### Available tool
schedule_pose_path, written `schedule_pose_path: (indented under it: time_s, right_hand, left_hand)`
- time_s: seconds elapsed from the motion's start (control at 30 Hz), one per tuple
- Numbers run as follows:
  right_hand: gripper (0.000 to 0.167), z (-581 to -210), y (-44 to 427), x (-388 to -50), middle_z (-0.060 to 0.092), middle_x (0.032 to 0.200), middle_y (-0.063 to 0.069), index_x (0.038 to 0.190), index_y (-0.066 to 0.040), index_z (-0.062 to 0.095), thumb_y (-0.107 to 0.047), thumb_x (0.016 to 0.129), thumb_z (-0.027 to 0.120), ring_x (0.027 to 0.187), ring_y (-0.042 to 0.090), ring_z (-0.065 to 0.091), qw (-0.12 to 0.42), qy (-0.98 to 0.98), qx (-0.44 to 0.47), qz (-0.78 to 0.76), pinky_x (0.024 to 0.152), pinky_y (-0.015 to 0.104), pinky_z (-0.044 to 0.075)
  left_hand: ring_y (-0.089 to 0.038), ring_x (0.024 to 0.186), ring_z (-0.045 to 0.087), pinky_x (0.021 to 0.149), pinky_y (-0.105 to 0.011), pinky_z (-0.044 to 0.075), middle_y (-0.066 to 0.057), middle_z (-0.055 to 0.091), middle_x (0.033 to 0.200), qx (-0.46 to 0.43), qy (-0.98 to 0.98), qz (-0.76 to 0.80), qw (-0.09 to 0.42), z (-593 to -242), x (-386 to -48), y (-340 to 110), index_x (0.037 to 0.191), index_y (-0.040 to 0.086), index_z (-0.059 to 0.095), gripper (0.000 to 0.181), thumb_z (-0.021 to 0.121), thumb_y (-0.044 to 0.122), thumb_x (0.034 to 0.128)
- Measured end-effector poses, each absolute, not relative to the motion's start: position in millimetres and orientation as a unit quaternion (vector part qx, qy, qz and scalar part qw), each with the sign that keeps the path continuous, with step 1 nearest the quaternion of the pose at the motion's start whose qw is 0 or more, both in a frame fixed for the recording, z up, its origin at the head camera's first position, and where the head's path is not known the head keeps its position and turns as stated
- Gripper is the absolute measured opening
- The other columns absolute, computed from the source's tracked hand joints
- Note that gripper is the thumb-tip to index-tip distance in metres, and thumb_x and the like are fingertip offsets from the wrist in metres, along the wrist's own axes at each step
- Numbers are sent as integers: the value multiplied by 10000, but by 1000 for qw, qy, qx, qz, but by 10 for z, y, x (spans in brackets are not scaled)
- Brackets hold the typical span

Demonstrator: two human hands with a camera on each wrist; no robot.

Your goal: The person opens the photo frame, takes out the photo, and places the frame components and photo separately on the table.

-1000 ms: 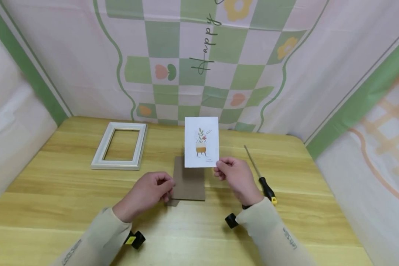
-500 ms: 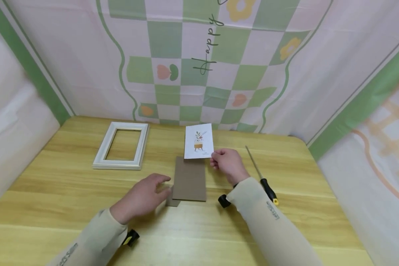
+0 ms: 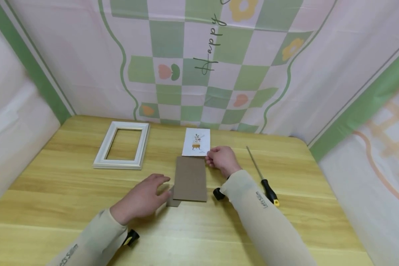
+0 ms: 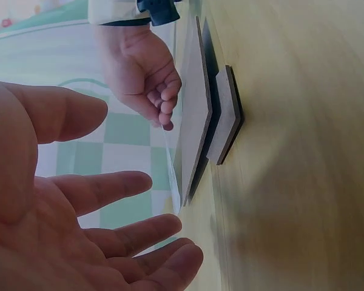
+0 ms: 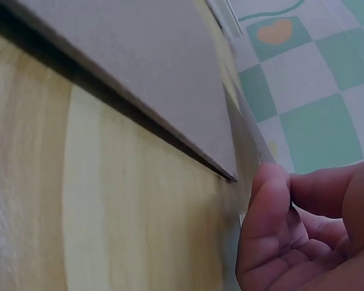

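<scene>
My right hand [image 3: 223, 160] pinches the lower right corner of a white card [image 3: 196, 142] printed with a potted plant. The card is low over the table, just behind a brown backing board [image 3: 190, 178]; whether it touches the wood I cannot tell. In the right wrist view, thumb and finger [image 5: 270, 185] meet on the card's edge. My left hand [image 3: 141, 195] is left of the board, fingers spread and holding nothing. From under the board's lower left side pokes a smaller brown piece [image 3: 174, 202], seen in the left wrist view as the board's stand leg [image 4: 226, 118].
A white picture frame [image 3: 122, 145] with an open middle lies at the back left of the wooden table [image 3: 70, 192]. On the right lies a screwdriver [image 3: 262, 177] with a black and yellow handle. A patterned cloth [image 3: 193, 66] hangs behind the table.
My right hand has lowered the card from above the board to low behind it, moving away from me. The left hand's fingers have spread and drawn slightly back from the board's edge.
</scene>
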State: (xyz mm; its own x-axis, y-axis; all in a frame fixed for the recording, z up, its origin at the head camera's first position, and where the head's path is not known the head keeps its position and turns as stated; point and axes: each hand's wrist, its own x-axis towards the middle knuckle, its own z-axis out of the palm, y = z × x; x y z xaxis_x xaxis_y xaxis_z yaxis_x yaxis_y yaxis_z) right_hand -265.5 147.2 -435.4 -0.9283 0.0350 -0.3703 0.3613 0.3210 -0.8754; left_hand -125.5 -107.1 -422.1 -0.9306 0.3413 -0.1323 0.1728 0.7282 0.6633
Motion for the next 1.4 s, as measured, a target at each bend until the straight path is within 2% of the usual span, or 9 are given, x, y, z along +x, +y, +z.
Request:
schedule_pose_path:
  time_s: [0.37, 0.73, 1.07, 1.23, 1.4]
  right_hand:
    - [284, -4355, 1404, -2685, 670, 885, 167, 1267, 90, 557, -44, 1019, 528, 686, 171, 625, 134, 814, 104, -556, 617, 271, 545]
    - [277, -4347, 1456, -2662, 664, 883, 173, 1256, 52, 518, -89, 1019, 547, 699, 201, 621, 123, 825, 97, -542, 610, 292, 533]
    - [197, -4330, 1498, -2570, 667, 858, 176, 1147, 66, 576, -50, 992, 538, 689, 200, 614, 104, 841, 79, -526, 594, 290, 522]
    - [231, -4286, 1534, -2383, 680, 827, 143, 1142, 25, 616, -69, 939, 558, 670, 220, 622, 126, 871, 49, -472, 590, 326, 519]
    - [296, -4265, 1587, -2163, 676, 1031, 142, 1247, 40, 595, -97, 986, 572, 782, 224, 672, 161, 876, 23, -455, 659, 339, 558]
  left_hand:
    - [-374, 1338, 423, 1082, -551, 328, -173, 444, 1476, 140, 918, 350, 124, -4209, -1246, -1068, 1416, 37, 534, 488, 582, 299, 1008]
    - [-371, 1330, 433, 1078, -552, 334, -168, 442, 1478, 139, 917, 352, 130, -4196, -1229, -1053, 1414, 46, 537, 481, 585, 300, 1008]
    - [-353, 1335, 433, 1074, -542, 343, -150, 455, 1473, 140, 916, 349, 138, -4196, -1239, -1049, 1417, 54, 536, 479, 588, 296, 1007]
    - [-339, 1305, 471, 1060, -529, 367, -139, 474, 1465, 138, 915, 351, 146, -4196, -1245, -1051, 1433, 61, 519, 493, 579, 309, 1012]
    - [-307, 1225, 541, 1030, -508, 407, -128, 532, 1410, 138, 916, 346, 152, -4210, -1260, -1042, 1449, 70, 504, 508, 579, 315, 1011]
